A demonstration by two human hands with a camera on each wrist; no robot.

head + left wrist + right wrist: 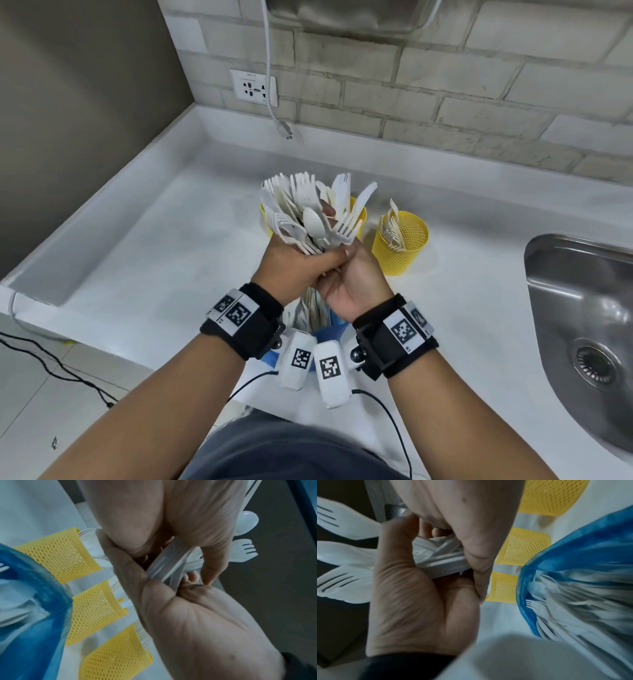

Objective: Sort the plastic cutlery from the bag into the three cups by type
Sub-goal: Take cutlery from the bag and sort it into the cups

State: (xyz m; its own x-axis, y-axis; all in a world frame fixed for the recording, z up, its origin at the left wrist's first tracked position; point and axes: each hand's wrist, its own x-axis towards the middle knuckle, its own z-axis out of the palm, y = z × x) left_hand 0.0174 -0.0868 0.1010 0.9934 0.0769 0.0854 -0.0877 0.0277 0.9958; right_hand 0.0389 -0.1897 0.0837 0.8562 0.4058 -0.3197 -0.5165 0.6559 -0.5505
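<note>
A mixed bundle of white plastic cutlery (pixel 308 212), forks, spoons and knives, fans out above the counter. My left hand (pixel 291 263) grips the handles from the left, and my right hand (pixel 352 274) closes round them from the right. In the left wrist view the handles (pixel 168 563) lie between both palms. Three yellow mesh cups (pixel 56 555) (pixel 96 608) (pixel 116 654) stand in a row. The right cup (pixel 400 243) holds forks; the bundle partly hides the other two (pixel 358 214) (pixel 265 216). The blue bag (pixel 573 547) lies under my wrists with more cutlery (pixel 565 601) inside.
A steel sink (pixel 582 308) is set into the white counter (pixel 154 257) at the right. A raised counter ledge runs along the left and back walls. A white cable with a plug (pixel 284 128) hangs beside the wall socket (pixel 253 89).
</note>
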